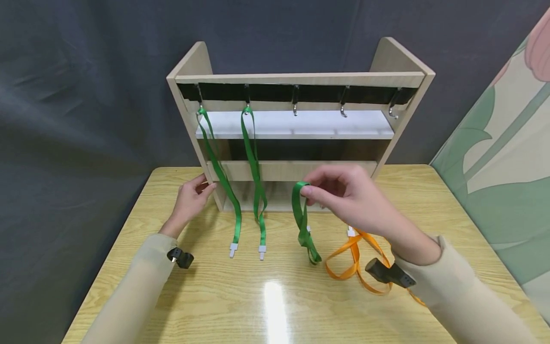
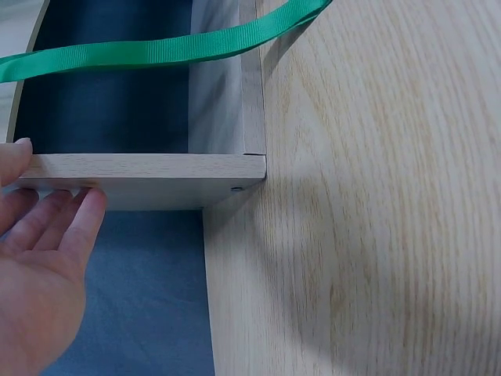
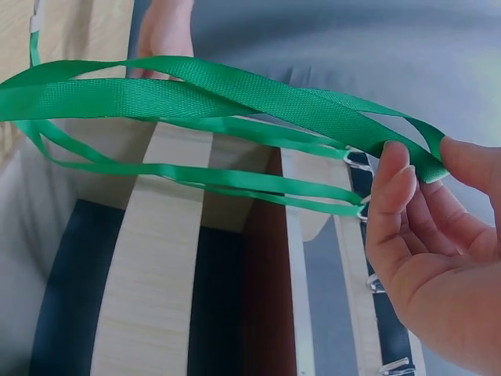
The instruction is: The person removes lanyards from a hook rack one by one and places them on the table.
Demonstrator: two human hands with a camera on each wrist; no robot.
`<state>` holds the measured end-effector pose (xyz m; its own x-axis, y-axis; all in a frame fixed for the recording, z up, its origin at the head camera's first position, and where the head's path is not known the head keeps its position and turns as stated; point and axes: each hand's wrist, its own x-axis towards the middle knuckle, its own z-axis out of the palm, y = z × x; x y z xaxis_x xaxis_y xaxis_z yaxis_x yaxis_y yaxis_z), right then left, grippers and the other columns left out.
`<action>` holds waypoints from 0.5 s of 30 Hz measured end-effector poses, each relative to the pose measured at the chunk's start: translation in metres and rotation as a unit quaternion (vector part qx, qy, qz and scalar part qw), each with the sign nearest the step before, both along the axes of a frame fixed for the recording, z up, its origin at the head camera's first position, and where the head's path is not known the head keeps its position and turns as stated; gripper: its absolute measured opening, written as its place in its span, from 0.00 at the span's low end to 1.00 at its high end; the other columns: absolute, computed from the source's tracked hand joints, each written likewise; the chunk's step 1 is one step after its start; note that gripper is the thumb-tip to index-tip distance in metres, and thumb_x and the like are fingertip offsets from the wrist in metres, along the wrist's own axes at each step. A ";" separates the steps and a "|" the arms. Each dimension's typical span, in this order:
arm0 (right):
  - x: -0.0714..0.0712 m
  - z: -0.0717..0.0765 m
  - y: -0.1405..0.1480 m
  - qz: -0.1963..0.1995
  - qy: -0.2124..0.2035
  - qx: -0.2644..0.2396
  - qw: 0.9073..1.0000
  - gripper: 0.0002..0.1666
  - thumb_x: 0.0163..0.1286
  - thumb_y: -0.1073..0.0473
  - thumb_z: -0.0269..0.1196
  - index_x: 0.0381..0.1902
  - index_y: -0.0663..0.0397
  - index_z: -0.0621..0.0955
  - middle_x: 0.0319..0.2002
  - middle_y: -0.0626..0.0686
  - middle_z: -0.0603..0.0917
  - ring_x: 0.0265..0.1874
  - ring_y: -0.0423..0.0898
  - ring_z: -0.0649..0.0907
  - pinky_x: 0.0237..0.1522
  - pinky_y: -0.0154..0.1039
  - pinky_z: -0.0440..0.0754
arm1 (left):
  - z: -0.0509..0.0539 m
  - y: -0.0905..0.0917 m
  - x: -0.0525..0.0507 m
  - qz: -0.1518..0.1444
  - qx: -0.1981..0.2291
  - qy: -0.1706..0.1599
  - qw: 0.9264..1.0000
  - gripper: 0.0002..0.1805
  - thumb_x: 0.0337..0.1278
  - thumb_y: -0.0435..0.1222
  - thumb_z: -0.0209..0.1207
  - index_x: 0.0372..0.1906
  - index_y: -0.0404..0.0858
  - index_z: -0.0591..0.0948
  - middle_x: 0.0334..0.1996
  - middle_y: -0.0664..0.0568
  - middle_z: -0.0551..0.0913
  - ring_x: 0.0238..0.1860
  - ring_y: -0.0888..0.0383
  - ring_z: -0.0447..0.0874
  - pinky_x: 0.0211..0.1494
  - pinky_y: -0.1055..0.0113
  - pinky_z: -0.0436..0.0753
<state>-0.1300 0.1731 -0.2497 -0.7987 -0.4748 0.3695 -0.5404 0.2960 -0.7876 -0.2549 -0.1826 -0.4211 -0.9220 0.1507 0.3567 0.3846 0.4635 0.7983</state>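
My right hand [image 1: 343,191] pinches the looped end of a green lanyard [image 1: 299,210], which dangles in front of the shelf's lower part; in the right wrist view the strap [image 3: 211,86] runs leftward from the fingers [image 3: 391,184]. Two other green lanyards [image 1: 223,179] [image 1: 253,167] hang from the two leftmost hooks, with white clips at their lower ends. The middle hook [image 1: 295,101] and the two to its right hold nothing. My left hand [image 1: 191,200] grips the edge of the shelf's left side panel [image 2: 149,166], thumb on one face and fingers on the other.
The wooden shelf unit [image 1: 292,171] stands at the back of the table [image 1: 206,306]. Orange lanyards [image 1: 356,258] lie on the table at the right, below my right forearm. Dark cloth [image 1: 86,95] hangs behind, and a flower-patterned cloth [image 1: 507,157] is at the right.
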 end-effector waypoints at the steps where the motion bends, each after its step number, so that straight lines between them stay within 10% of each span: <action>1: 0.001 -0.002 0.000 0.002 -0.003 -0.002 1.000 0.04 0.65 0.66 0.64 0.37 0.55 0.84 0.29 0.47 0.83 0.26 0.46 0.82 0.26 0.39 0.82 | 0.000 0.000 0.000 0.000 0.000 0.000 1.000 0.20 0.67 0.38 0.56 0.61 0.36 0.76 0.59 0.42 0.75 0.55 0.46 0.77 0.52 0.57 0.79; 15: 0.003 -0.030 0.008 -0.007 -0.036 0.007 0.999 0.04 0.67 0.65 0.63 0.39 0.56 0.83 0.29 0.47 0.85 0.26 0.46 0.82 0.27 0.37 0.81 | -0.001 -0.002 -0.001 -0.006 0.012 0.002 1.000 0.20 0.67 0.34 0.56 0.61 0.31 0.75 0.59 0.37 0.74 0.55 0.41 0.76 0.51 0.53 0.79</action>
